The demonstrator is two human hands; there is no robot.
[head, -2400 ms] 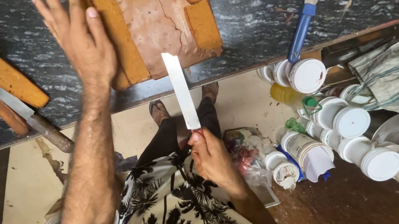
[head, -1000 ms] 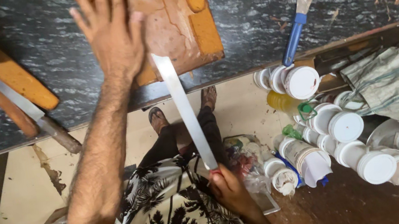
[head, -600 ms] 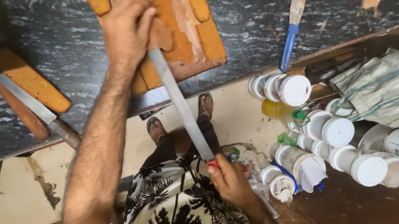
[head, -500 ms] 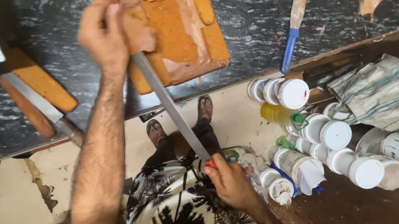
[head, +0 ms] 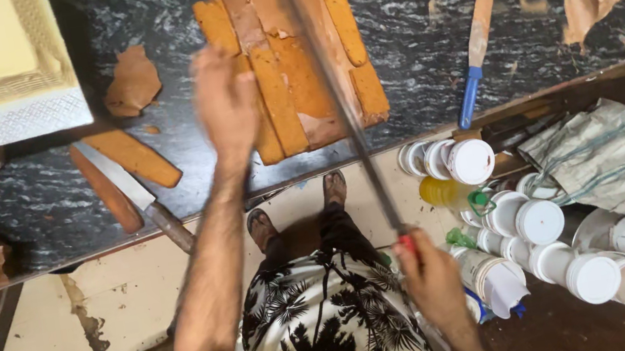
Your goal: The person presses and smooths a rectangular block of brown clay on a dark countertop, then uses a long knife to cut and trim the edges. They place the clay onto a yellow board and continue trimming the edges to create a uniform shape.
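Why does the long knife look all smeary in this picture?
In the head view, the long metal blade is streaked with motion blur, and the left hand above the orange clay slab is soft too; the right hand grips the red handle. The white-lidded jars and black marbled tabletop look sharp, in even light without glare.

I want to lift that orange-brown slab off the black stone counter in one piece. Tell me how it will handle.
The orange-brown clay-like slab is scored into strips, so it would probably separate along those lines. Smears on the black stone counter suggest it is soft and sticky, so it may sag and cling rather than slide.
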